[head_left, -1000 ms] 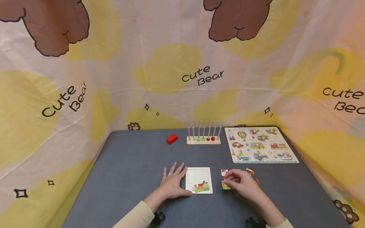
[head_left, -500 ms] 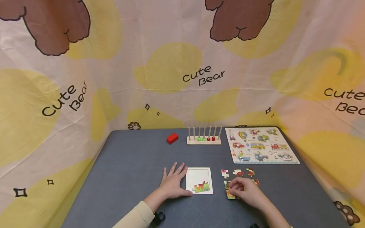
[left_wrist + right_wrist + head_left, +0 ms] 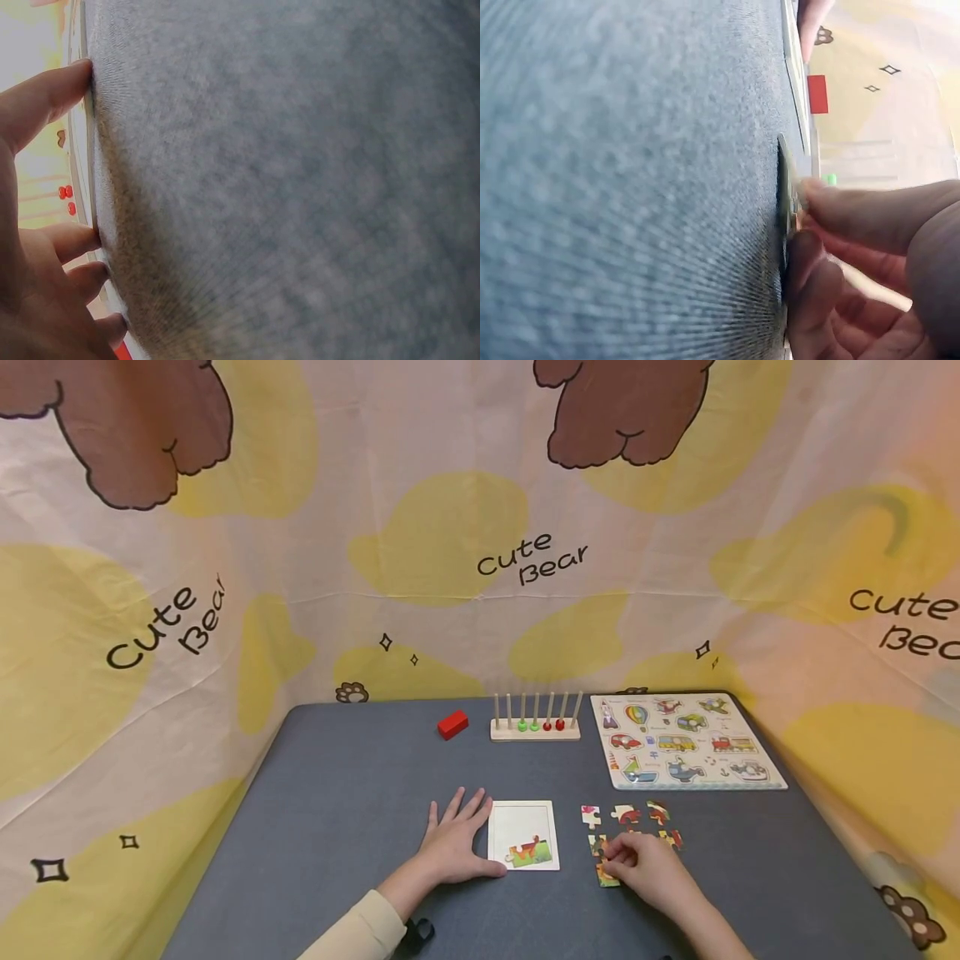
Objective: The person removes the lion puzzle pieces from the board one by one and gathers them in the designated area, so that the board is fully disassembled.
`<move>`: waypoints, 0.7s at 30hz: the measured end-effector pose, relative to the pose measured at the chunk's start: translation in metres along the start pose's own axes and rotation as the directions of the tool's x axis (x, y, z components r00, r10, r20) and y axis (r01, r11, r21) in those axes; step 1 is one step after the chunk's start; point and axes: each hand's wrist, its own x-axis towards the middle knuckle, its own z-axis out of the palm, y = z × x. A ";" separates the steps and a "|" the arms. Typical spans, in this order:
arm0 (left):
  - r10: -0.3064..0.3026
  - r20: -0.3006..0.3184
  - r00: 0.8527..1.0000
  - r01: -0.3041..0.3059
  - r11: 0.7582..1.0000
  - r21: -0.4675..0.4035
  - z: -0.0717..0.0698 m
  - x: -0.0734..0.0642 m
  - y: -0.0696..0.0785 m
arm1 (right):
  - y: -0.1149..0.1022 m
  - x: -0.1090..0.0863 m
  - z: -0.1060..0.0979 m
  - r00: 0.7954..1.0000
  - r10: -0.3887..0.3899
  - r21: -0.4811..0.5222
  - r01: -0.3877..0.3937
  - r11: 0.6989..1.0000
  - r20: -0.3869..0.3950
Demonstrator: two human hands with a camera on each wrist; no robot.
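My left hand (image 3: 453, 847) rests with spread, straight fingers at the left side of a white puzzle tray (image 3: 525, 817), its thumb by the lower left corner. A joined patch of green and orange jigsaw pieces (image 3: 531, 853) lies in the tray's lower right. My right hand (image 3: 652, 864) has its fingers curled and pinches a jigsaw piece (image 3: 608, 877) low against the table, partly covered by the fingertips. In the right wrist view, the thumb and a finger meet at this thin piece (image 3: 784, 169). Just above it lies another piece (image 3: 596, 844).
Several loose jigsaw pieces (image 3: 625, 814) lie around the right hand. A peg puzzle board (image 3: 682, 777) with vehicle pictures lies at the back right. At the back stand a wooden rack with upright pegs (image 3: 535, 735) and a red block (image 3: 453, 724).
My right hand has shifted slightly right and nearer with the pinched jigsaw piece, uncovering loose pieces behind it. The left hand stays in place.
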 end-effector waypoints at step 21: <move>0.003 -0.012 1.000 -0.002 1.000 0.007 0.002 0.000 -0.001 | -0.025 0.016 -0.026 0.996 -0.064 0.006 0.064 0.998 -0.055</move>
